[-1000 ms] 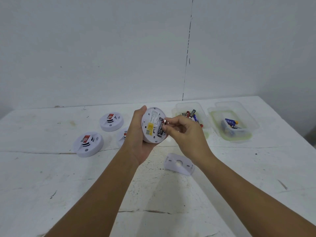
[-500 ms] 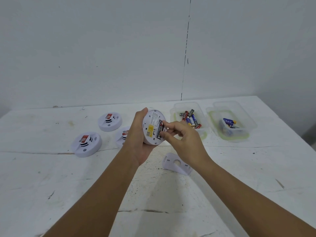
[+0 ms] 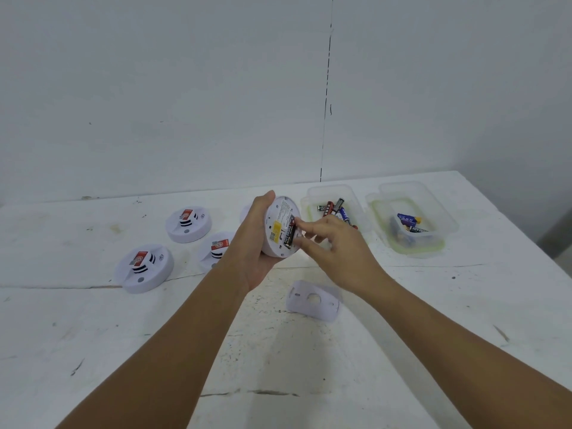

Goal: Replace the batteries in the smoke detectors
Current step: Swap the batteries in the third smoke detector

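At frame centre the left hand (image 3: 257,243) grips the upturned smoke detector (image 3: 280,230); the right hand's (image 3: 337,246) fingers (image 3: 305,222) press its battery (image 3: 289,233). Uneven pressure could pop it out or tip the detector onto the counter (image 3: 402,320).

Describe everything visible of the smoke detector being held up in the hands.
The held smoke detector is a round white disc, plastic by its look, lifted above the table and tipped on edge so its back faces the camera. That back carries a yellow sticker, small printed text and an open compartment with a black battery seated in it. The left hand grips its rim from behind. The right hand touches the battery area with its fingertips. Its front is hidden.
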Available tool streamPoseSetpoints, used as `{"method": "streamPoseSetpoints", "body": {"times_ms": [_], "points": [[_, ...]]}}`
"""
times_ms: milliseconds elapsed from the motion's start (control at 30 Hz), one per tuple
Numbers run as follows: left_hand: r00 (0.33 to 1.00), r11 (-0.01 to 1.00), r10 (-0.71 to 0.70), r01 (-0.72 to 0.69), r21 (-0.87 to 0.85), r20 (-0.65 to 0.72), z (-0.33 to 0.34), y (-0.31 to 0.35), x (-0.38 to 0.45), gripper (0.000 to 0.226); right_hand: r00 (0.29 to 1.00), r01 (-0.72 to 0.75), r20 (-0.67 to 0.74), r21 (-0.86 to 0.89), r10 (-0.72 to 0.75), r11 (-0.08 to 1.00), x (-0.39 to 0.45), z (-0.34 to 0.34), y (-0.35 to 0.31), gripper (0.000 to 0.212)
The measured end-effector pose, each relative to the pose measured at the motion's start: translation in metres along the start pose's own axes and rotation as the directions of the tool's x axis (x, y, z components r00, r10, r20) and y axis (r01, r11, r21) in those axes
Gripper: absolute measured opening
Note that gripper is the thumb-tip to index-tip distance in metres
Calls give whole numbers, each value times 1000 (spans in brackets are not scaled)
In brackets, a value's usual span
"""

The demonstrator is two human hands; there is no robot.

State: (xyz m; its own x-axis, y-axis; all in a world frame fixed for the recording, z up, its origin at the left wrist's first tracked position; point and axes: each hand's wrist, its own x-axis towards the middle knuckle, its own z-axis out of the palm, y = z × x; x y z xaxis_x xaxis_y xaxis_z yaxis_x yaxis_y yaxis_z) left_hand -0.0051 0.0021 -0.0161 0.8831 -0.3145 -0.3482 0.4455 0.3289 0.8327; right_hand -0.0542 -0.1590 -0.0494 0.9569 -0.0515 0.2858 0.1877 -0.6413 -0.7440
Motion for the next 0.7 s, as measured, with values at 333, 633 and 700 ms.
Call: {"method": "streamPoseSetpoints", "body": {"times_ms": [333,633,700], "points": [[997,1000,16,-15,8,-72,9,7,27,50,988,-68,100,-398,116,915,72,-48,40,24],[998,1000,-11,11,-9,-58,6,6,39,51,936,142,306,-781,175,608,122,-18,52,30],[999,1000,-6,6,-5,-52,4,7,41,50,940,161,297,-821,168,548,127,-13,53,20]]}}
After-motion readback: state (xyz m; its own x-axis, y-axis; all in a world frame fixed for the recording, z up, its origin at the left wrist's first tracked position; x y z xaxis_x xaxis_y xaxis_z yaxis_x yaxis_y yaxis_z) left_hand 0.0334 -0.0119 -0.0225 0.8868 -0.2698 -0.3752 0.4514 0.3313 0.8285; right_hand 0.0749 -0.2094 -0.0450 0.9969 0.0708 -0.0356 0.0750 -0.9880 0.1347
